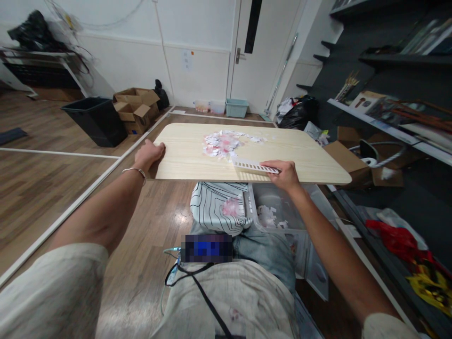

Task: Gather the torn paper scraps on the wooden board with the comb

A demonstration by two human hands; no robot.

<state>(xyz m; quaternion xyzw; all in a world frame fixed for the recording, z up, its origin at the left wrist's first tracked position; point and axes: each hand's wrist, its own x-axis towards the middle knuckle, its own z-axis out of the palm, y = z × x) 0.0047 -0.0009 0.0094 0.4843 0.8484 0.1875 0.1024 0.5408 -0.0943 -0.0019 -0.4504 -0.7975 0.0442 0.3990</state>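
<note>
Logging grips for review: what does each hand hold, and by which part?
The right hand holds a white slotted strip by its right end; the left hand grips the wood-grain board by its left edge.

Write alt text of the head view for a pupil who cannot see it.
A right hand holds a white slotted strip over a pale tabletop, near piled pink-tinged white scraps; the left hand is at the tabletop's edge. Below, a clear bin holds more scraps.
</note>
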